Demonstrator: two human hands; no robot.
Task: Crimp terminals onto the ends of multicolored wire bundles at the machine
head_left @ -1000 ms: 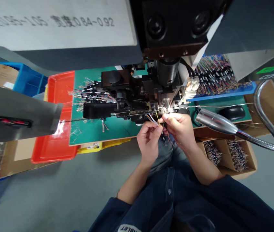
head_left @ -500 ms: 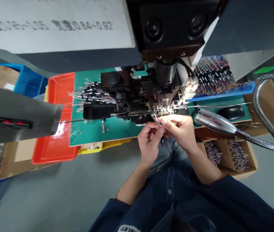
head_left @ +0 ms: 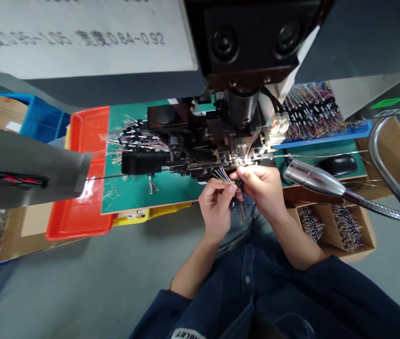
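Between thumb and fingers, my left hand [head_left: 217, 207] pinches a bundle of thin coloured wires [head_left: 224, 176], whose ends fan out upward. Loose strands of the same bundle hang below the fingers. My right hand [head_left: 261, 186] is closed in a pinch just under the lit working point of a black crimping machine [head_left: 203, 134]. A fine wire seems to be in its fingertips, but the tips partly hide it. A strip of small metal terminals [head_left: 203, 165] runs along the machine's front, just above both hands.
Cable bundles lie on the green board [head_left: 129, 195] at left and in a blue tray [head_left: 344, 133] at right. A red tray [head_left: 80, 226] stands left. A flexible lamp [head_left: 315, 178] reaches in near my right hand. A cardboard box [head_left: 365, 240] holds more bundles.
The wire ends above my left hand have spread into a wider fan. My right fingertips have shifted slightly, closer to the machine's working point; my left hand has moved slightly left.
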